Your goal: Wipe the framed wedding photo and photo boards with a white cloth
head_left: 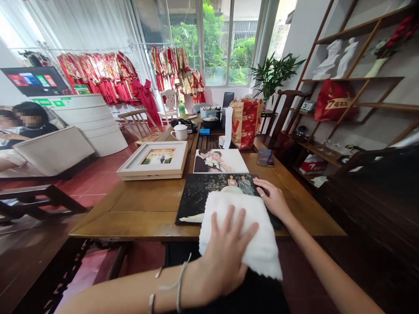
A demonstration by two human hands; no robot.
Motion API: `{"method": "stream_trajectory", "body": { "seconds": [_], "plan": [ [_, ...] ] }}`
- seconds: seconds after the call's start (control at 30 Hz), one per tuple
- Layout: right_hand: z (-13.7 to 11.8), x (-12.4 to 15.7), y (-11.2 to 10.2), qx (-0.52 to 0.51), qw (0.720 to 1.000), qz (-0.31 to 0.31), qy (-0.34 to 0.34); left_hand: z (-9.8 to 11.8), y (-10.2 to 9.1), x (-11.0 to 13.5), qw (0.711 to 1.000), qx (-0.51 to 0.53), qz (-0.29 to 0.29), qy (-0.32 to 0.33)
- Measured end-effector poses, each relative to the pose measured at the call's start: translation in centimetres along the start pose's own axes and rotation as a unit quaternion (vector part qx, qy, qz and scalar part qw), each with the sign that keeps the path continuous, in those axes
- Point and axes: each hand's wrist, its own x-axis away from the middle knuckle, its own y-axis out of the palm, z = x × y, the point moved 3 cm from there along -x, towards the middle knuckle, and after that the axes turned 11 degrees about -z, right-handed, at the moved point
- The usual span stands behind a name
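A dark wedding photo panel [190,196], perhaps an album cover, lies near the table's front edge; it shows a couple in its upper right part. My left hand [225,244] is spread flat over a white cloth [262,248], pressing it onto the panel's lower right. The cloth's near corner droops past the table edge, and my left thumb is mostly hidden. At the panel's upper right edge rests my right hand [273,198], fingers extended and touching the border. Just behind the panel is a lighter photo print [238,162] of a couple.
On the wooden table [140,209] stand a framed photo [153,160], a white lidded cup [180,131], a phone [265,157] and a red-and-tan paper bag [247,124]. Shelves flank the right side. Two people [36,124] sit at far left.
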Motion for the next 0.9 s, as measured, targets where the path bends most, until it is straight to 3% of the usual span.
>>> {"method": "stream_trajectory", "body": {
  "seconds": [0.1,0.17,0.4,0.5,0.6,0.8,0.9],
  "plan": [
    [-0.1,-0.2,-0.1,0.001,1.0,-0.001,0.002,0.3,-0.2,1.1,1.0,0.006,-0.013,0.019],
    [-0.1,0.0,-0.2,0.001,1.0,-0.002,-0.001,-0.3,-0.7,0.5,1.0,0.002,-0.01,0.012],
    [-0.1,1.2,-0.5,-0.001,1.0,-0.004,-0.004,-5.8,-3.2,-5.9,0.996,-0.046,0.018,-0.074],
    [0.0,1.5,-0.5,0.0,1.0,-0.011,0.0,-7.1,-3.7,-7.1,0.994,-0.056,0.013,-0.089],
    [-0.1,1.4,-0.5,0.0,1.0,-0.009,-0.003,-6.1,-3.3,-6.0,0.994,-0.048,0.018,-0.092],
    [0.0,0.3,-0.3,0.002,1.0,0.001,-0.005,-1.8,-1.2,-0.8,0.999,-0.026,-0.013,-0.034],
    [0.1,0.0,-0.3,0.004,1.0,0.002,-0.004,-1.4,-1.0,0.2,0.999,-0.027,-0.017,-0.019]
  ]
}}
